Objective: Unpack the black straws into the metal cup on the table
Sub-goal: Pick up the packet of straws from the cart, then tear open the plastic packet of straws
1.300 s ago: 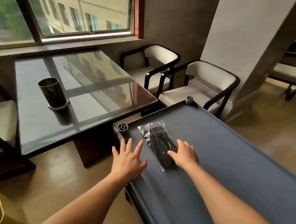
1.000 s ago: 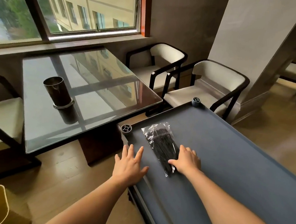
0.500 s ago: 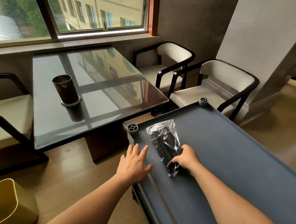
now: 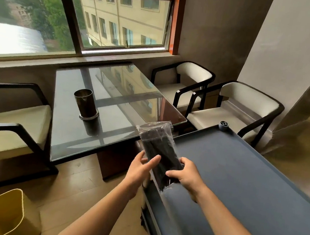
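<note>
A clear plastic packet of black straws [image 4: 157, 146] is lifted off the blue-grey cart top [image 4: 238, 182], tilted up and away from me. My right hand [image 4: 186, 174] grips the packet's lower right end. My left hand [image 4: 141, 168] touches its lower left side, thumb across the front. The sealed packet's top flap points toward the glass table [image 4: 115, 87]. The dark metal cup [image 4: 85, 102] stands upright on a round base on that table, well left of the packet and apart from both hands.
Two cream armchairs [image 4: 187, 84] [image 4: 242, 110] stand right of the table, another [image 4: 11, 128] at its left. A yellow bin [image 4: 2, 214] sits on the floor at lower left. A small round knob [image 4: 224, 125] marks the cart's far corner. A window runs behind the table.
My right hand closed on the packet and lifted it off the cart. My left hand came off the cart edge to the packet's side. The view tilted up.
</note>
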